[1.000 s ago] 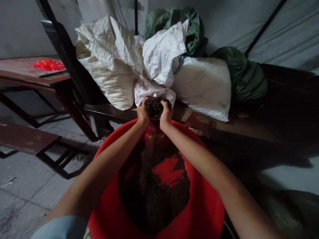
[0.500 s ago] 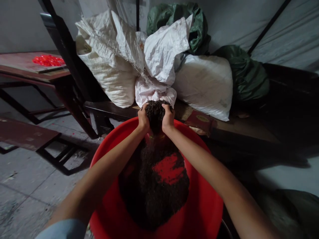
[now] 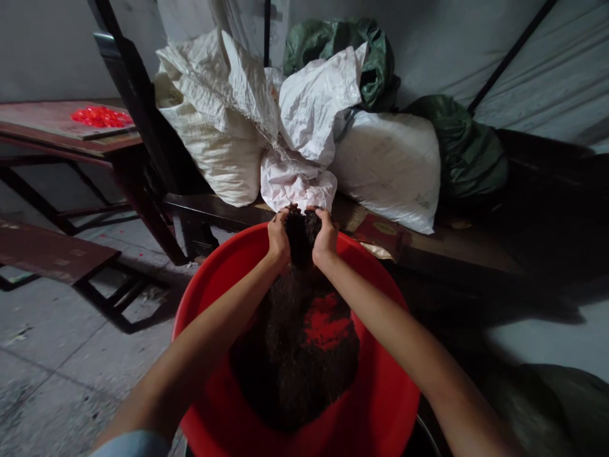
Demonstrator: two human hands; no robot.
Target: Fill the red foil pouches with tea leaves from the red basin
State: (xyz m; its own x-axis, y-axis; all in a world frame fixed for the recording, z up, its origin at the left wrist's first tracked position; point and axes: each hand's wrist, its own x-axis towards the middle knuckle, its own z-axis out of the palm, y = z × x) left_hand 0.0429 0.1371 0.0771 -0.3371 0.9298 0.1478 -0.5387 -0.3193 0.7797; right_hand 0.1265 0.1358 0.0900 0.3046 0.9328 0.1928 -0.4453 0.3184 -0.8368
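Note:
Over the far side of a large red tub [image 3: 209,285], my left hand [image 3: 280,236] and my right hand [image 3: 325,233] are raised side by side. Each is curled around part of a dark brown, crumbly, soil-like material [image 3: 313,225]. Between the palms runs a gap, where some of the material drops toward the tub. More dark crumbly material [image 3: 304,381] covers much of the tub's bottom, and a bare red patch shows through it. The palms and some fingertips are hidden by the material or turned away.
Behind the tub, a white woven sack [image 3: 214,139], a fuller white sack [image 3: 390,168] and green bags [image 3: 471,149] rest on a dark wooden bench [image 3: 214,211]. At left stand a table [image 3: 42,120] bearing small red items [image 3: 101,116] and a low stool [image 3: 52,251].
My hands have parted slightly at the top, and the clump between them has split and shrunk. Material falls from them, covering part of the bare red patch. The view has shifted a little.

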